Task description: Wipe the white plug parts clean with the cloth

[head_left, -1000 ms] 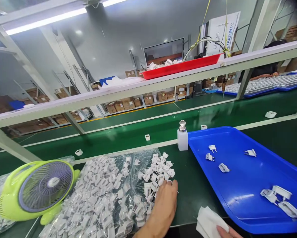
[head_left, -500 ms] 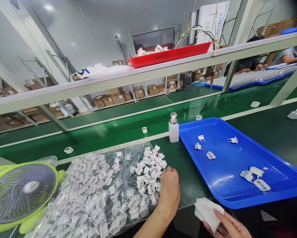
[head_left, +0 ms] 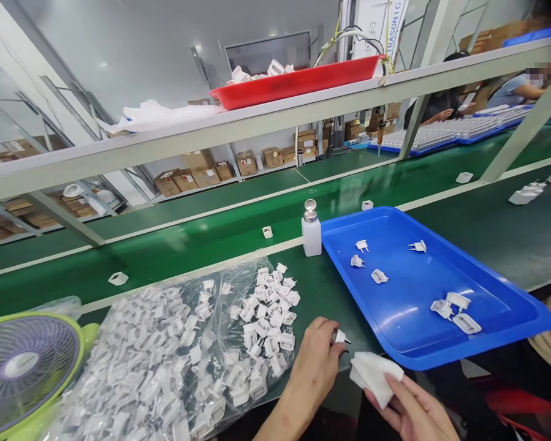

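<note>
My left hand [head_left: 315, 361] pinches one small white plug part [head_left: 340, 336] at the right edge of a heap of white plug parts [head_left: 238, 324] lying on a clear plastic bag [head_left: 165, 355]. My right hand [head_left: 413, 410] holds a folded white wipe [head_left: 374, 375] near the table's front edge, just right of the left hand. A blue tray [head_left: 486, 288] with several loose plug parts [head_left: 452, 304] lies to the right. A white dispenser bottle [head_left: 311, 229] with a metal top stands at the tray's far left corner.
A green and purple desk fan [head_left: 24, 367] sits at the left. Behind runs a green conveyor belt [head_left: 201, 236] carrying scattered white housings. A shelf rail above holds a red tray [head_left: 298, 81]. Other people work at the far right by blue trays [head_left: 459, 131].
My left hand has lifted a plug part out of the heap and drawn it back toward me. My right hand with the wipe has risen into view. The camera has shifted right and down.
</note>
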Motion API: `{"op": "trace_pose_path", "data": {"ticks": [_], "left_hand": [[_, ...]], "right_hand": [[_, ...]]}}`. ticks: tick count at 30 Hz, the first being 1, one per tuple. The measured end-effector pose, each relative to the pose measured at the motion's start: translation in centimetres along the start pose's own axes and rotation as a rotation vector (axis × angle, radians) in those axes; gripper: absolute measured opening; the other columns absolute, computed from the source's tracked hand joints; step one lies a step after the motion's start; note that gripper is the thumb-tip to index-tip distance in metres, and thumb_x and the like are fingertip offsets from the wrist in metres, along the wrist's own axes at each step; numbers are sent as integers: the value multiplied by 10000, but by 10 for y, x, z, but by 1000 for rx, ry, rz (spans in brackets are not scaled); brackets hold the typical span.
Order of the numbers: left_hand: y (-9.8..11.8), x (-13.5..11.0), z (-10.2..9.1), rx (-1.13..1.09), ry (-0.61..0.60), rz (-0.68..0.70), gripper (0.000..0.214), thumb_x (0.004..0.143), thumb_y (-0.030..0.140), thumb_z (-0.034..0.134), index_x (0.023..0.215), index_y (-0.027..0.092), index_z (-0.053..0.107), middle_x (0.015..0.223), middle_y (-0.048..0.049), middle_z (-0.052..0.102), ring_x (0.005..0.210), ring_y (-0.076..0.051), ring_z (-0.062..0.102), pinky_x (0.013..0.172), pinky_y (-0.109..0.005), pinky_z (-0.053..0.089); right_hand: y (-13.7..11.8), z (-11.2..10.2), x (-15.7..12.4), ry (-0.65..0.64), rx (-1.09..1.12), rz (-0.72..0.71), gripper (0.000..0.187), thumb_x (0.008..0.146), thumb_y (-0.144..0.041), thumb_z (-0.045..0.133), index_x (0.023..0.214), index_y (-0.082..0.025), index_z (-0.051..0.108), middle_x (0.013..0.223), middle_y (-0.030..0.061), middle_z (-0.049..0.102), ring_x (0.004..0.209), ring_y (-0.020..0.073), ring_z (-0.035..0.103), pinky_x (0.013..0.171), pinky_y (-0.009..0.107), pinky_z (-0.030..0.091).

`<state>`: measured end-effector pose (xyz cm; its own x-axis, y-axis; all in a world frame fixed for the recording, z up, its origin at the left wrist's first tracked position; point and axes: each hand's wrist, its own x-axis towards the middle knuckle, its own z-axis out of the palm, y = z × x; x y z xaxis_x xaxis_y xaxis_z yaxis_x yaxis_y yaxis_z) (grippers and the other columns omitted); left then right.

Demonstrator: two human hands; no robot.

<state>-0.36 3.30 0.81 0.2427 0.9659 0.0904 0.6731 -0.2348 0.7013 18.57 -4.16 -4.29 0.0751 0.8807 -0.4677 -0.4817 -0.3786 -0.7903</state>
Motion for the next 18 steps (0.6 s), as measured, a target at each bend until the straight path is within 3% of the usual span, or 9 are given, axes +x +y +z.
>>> {"op": "trace_pose_path", "data": {"ticks": [2,4,6,7,9,13,18], "left_hand": [[1,-5,-2,-48,-47,-4,590,817,18,640,1365,236,614,1274,-97,683,1000,-240,692,883,-378,585],[1,-9,-6,-89,-92,22,694,788,-49,602,1422,231,566,1400,-101,640,1153,-245,654,979,-379,557],[-2,-10,-7,-109,-115,62,617,794,-82,557,1337,204,620,1361,-95,671,1217,-247,615,1061,-403,506],[-3,-10,-6,-109,-116,76,544,807,-81,542,1264,192,656,1282,-90,707,1182,-247,621,1058,-411,503],[-5,-9,-3,-103,-106,84,451,825,-73,522,1159,182,686,1140,-81,737,1070,-241,637,986,-402,533],[-9,-10,7,-100,-81,84,453,785,-98,482,1081,189,670,1073,-68,710,1009,-220,618,869,-325,571],[-9,-11,18,-83,-30,53,418,788,-94,405,984,202,625,1019,-70,657,967,-223,600,782,-304,591]], "right_hand": [[8,-4,5,55,-388,-277,445,928,-517,706,1184,-160,770,1169,141,798,1048,335,778,880,373,666],[16,-5,12,166,-822,-764,372,983,-423,646,1201,-146,764,1169,167,792,1008,329,791,805,341,676],[21,1,19,201,-1041,-1156,328,1011,-344,595,1204,-134,757,1158,184,788,1040,335,775,842,379,662],[22,6,23,179,-1070,-1244,331,1023,-328,569,1229,-137,744,1138,181,788,1037,333,769,858,409,654],[22,17,29,106,-1070,-1256,354,1044,-319,527,1313,-170,703,1050,147,788,953,302,763,808,419,649],[17,34,36,15,-1050,-1187,379,1073,-261,462,1410,-186,619,889,89,713,761,212,717,663,315,616],[21,36,32,-38,-974,-1114,390,1048,-173,480,1410,-197,621,885,77,682,757,199,712,676,280,609]]}}
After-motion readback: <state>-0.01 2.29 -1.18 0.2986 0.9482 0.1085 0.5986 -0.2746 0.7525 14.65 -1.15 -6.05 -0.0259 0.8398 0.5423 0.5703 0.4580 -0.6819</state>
